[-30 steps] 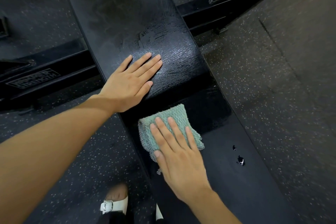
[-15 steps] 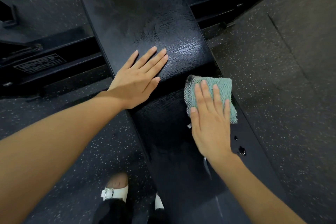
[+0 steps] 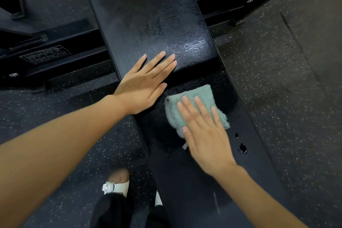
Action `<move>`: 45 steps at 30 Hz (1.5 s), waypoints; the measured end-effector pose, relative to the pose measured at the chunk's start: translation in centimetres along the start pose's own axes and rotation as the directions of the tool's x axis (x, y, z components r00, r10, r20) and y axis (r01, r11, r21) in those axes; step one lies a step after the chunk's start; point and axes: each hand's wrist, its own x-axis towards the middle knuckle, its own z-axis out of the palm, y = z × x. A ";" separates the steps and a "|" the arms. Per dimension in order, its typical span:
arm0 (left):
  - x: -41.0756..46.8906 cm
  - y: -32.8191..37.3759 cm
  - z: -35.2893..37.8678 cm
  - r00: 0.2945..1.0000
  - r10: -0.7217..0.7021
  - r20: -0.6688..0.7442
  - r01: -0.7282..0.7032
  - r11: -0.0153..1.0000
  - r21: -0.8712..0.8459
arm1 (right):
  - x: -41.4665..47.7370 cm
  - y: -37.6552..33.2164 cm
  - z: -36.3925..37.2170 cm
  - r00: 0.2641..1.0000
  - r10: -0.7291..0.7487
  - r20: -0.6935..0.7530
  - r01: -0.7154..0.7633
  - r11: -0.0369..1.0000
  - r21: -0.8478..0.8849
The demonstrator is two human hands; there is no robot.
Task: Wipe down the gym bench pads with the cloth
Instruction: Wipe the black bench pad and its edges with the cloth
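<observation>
Cloth (image 3: 200, 93): green, folded, flat on the near pad (image 3: 185, 181), at its far end, just short of the seam (image 3: 196, 74) where the far pad (image 3: 148, 15) begins. It sits between the pad's middle and its right edge. My right hand (image 3: 205, 135) lies on top, fingers straight and spread, palm pressing down. Nothing curls round the cloth; pressure alone carries it. Left hand (image 3: 142, 87) also flat, fingers straight, resting on the near end of the far pad at its left edge, gripping nothing. A brace, I judge.

Risks. With pressure only, a quick stroke could bunch the cloth or let it slide out from under my palm, most likely over the right edge to the floor (image 3: 277, 79). Two small tears (image 3: 242, 148) in the near pad, near its right edge, just beside my wrist: the loose weave may snag there. The seam could catch a corner. Far pad has a streaked sheen, wet I judge, so my left hand may slip.

Orientation. Folded near square, no strong long axis; its near part is hidden under my hand. Its edges are skewed to the pad's edges, one corner points toward the seam, and the ragged side faces the left edge
</observation>
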 end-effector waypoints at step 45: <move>-1.1 1.0 -0.3 0.992 0.065 0.107 -0.053 0.992 -0.115 | 0.3 3.0 -0.8 0.995 0.096 -0.031 -0.095 0.995 0.033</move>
